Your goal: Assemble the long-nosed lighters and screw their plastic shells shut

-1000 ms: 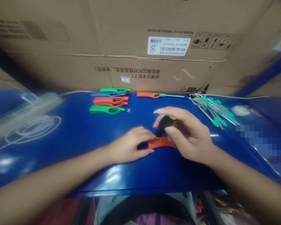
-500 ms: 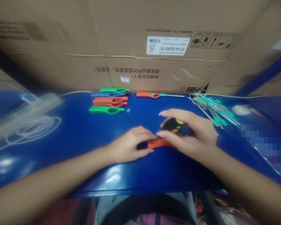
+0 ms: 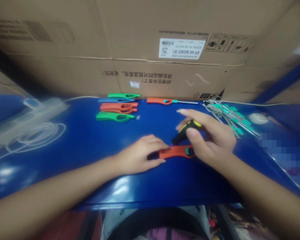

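Clamping the left end of an orange utility lighter (image 3: 176, 152) between thumb and fingers of the left hand (image 3: 141, 155), down on the blue table (image 3: 150, 188). Gripping a black-and-yellow screwdriver (image 3: 182, 134) in the closed fingers of the right hand (image 3: 213, 138), tilted, shaft meeting the lighter just beside the left fingertips. Backed, beyond the left fingers, by green, blue and orange lighter handles (image 3: 110, 106).

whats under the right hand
The orange lighter handle passes beneath the right hand; a green part shows in its opening. The handle's right end is covered, so what is there cannot be seen.
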{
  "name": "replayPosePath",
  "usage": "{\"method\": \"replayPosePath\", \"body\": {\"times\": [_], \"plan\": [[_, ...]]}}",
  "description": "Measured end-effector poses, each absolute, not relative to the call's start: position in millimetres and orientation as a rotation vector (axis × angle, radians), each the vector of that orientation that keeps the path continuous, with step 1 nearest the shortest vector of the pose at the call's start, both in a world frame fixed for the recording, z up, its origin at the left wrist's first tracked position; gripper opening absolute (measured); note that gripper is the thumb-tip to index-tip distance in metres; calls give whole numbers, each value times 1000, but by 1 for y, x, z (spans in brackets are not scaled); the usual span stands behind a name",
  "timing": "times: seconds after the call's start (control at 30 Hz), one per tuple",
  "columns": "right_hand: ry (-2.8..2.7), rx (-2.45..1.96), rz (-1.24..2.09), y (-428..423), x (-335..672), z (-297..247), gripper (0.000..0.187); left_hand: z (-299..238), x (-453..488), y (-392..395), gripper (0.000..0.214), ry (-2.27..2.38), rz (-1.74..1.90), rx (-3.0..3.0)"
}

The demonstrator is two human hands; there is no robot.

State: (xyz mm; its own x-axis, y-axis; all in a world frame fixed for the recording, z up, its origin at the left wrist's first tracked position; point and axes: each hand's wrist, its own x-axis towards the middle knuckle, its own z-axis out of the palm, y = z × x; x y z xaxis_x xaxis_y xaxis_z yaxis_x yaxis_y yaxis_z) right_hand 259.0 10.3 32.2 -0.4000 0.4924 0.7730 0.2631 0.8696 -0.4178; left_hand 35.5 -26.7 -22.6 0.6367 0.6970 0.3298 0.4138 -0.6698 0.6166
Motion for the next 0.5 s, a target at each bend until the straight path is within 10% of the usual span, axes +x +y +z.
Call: {"method": "replayPosePath", "body": {"times": [0.5], "plan": [[-2161, -451, 382, -2, 259, 44, 40, -21, 36, -28, 31, 898, 742, 2365]]}}
